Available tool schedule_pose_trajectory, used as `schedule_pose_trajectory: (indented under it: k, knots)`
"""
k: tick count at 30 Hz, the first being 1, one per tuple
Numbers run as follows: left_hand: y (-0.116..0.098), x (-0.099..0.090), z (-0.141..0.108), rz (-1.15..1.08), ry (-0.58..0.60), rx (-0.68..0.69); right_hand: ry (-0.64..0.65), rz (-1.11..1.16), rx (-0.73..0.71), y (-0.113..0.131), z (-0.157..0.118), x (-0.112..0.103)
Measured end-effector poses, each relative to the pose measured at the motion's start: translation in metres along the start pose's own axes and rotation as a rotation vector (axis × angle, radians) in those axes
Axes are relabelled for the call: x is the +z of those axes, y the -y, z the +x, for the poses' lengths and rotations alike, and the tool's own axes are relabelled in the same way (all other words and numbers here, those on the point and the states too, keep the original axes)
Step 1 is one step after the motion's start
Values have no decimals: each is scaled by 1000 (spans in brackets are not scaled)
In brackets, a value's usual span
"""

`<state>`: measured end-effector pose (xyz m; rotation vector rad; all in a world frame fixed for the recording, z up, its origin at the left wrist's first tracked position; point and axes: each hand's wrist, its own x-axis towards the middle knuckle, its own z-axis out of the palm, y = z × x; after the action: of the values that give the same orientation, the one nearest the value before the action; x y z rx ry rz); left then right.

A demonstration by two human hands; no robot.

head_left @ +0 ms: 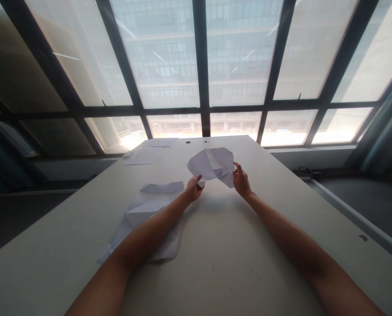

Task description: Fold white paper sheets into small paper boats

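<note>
Between my two hands a creased sheet of white paper is held up above the table, its surface bent along several folds. My left hand pinches its lower left edge, thumb on top. At the right edge, my right hand grips the same sheet between thumb and fingers. Under and beside my left forearm lies more creased white paper, partly hidden by the arm; whether it is one sheet or more I cannot tell.
The long white table runs toward a large window wall. Flat white papers lie at its far left. Two dark round spots mark the far end. A small dark object sits near the right edge.
</note>
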<state>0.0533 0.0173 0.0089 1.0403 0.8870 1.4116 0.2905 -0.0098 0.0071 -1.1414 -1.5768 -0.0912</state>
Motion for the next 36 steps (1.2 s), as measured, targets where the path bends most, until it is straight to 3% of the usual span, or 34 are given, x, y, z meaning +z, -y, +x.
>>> schedule_pose_trajectory:
  k: [7, 11, 13, 16, 19, 22, 25, 28, 33, 36]
  knots:
    - [1, 6, -5, -58, 26, -100, -59, 83, 254, -4, 5, -9]
    - [1, 12, -13, -51, 184, -202, -71, 325, 391, 3, 3, -1]
    - [0, 12, -16, -72, 257, -255, 3, 507, 497, 9, 0, 5]
    - [-3, 11, -21, -97, 295, -287, 234, 813, 710, 20, -4, 6]
    - [-6, 10, -26, -77, 357, -324, 516, 1011, 766, 26, -6, -1]
    - [-7, 12, -32, -60, 450, -342, 618, 1045, 798, 27, -7, -7]
    - [-6, 13, -35, -42, 473, -348, 542, 1003, 825, 28, -7, -4]
    - [-5, 12, -34, -6, 448, -343, 377, 909, 826, 24, -8, 5]
    - [-3, 9, -26, 80, 300, -196, 30, 665, 746, 0, -1, 9]
    - [-1, 11, -22, 141, 206, -97, -45, 497, 692, -17, 7, 1]
